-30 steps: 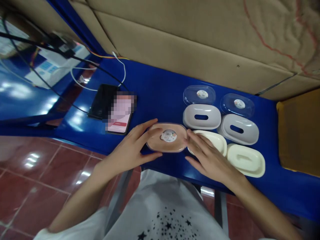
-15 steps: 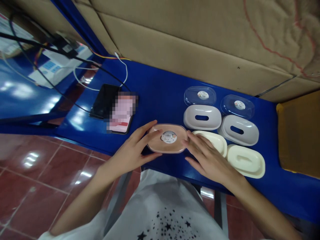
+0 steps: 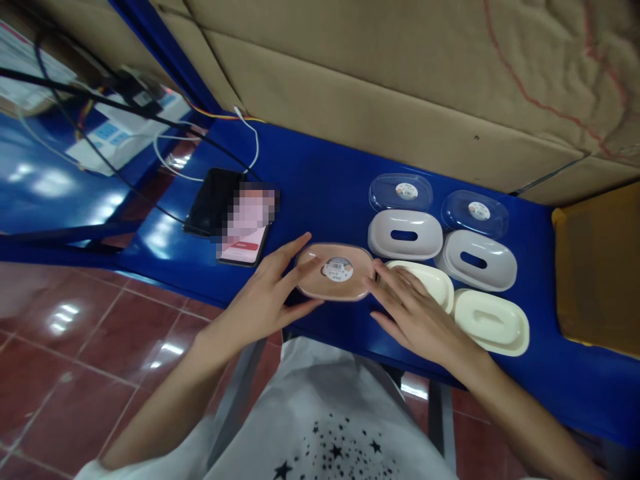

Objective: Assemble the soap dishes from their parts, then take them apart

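A peach oval soap dish [image 3: 320, 285] under a clear lid with a round label lies at the front of the blue table. My left hand [image 3: 277, 283] is round its left end, thumb at the near edge and a finger across the lid. At the right end, my right hand [image 3: 407, 303] touches the rim with its fingertips, the fingers stretched out and apart. Partly behind that hand sits a cream oval tray [image 3: 435, 283]; another cream tray [image 3: 493, 321] is beside it. Farther back are two pale grey slotted dishes [image 3: 425, 223] and two clear lids [image 3: 390, 183] with labels.
A phone [image 3: 250, 233] with a blurred screen leans on a black object [image 3: 213, 200] at the left. Cables hang over the table's left side, by a white power strip [image 3: 107, 143]. Cardboard [image 3: 350, 93] walls the back; a brown box [image 3: 600, 273] stands at the right.
The peach dish and my left hand have shifted very slightly toward the back of the table. My right hand has hardly moved.
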Tool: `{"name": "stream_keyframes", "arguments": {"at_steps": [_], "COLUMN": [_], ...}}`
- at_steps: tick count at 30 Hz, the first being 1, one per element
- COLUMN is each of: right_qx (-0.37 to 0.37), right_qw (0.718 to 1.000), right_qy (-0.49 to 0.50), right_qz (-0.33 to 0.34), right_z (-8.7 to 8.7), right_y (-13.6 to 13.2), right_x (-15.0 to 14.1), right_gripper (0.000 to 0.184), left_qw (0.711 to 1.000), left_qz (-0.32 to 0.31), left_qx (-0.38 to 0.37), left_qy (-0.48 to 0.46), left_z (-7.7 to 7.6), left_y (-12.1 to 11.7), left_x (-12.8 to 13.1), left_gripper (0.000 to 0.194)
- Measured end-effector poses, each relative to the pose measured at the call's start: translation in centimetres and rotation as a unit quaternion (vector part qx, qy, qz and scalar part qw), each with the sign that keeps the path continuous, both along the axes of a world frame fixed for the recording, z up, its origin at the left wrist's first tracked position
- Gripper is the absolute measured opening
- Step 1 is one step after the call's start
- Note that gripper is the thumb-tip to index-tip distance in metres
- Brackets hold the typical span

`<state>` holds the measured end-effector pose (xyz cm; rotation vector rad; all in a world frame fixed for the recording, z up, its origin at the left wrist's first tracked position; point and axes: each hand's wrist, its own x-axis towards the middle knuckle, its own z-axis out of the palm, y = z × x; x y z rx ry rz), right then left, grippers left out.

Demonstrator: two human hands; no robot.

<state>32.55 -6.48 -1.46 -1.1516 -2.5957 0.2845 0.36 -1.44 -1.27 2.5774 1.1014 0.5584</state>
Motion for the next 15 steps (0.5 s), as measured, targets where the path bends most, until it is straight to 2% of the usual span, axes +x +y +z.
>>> {"name": "stream_keyframes", "arguments": {"at_steps": [3, 6, 11, 13, 15], "right_qx": [0.011, 0.036, 0.063, 0.068, 0.081], "right_qw": [1.0, 0.999, 0.997, 0.996, 0.994], "right_qy": [0.001, 0.015, 0.016, 0.019, 0.019], "right_qz": [-0.008, -0.029, -0.042, -0.053, -0.077], "right_z": [0.0, 0.4, 1.2, 1.6, 2.0], "right_y": [0.1, 0.2, 0.4, 0.6, 0.9], "right_x": [0.5, 1.0, 2.1, 3.0, 4.3], "right_gripper": [0.082, 0.077, 0.057, 0.049, 0.043], "left_qw": [0.998, 0.996, 0.995, 0.993, 0.991], "left_qz": [0.019, 0.03, 0.045, 0.072, 0.097], "left_qx": [0.052, 0.072, 0.062, 0.058, 0.056], "left_qy": [0.014, 0.042, 0.069, 0.074, 0.078], "left_z": [0.8, 1.4, 1.5, 1.4, 1.6], "left_y": [1.0, 2.9, 9.0, 11.5, 13.0], "left_x": [0.4, 1.0, 2.1, 2.6, 3.5], "left_gripper": [0.065, 0.064, 0.058, 0.061, 0.066]}}
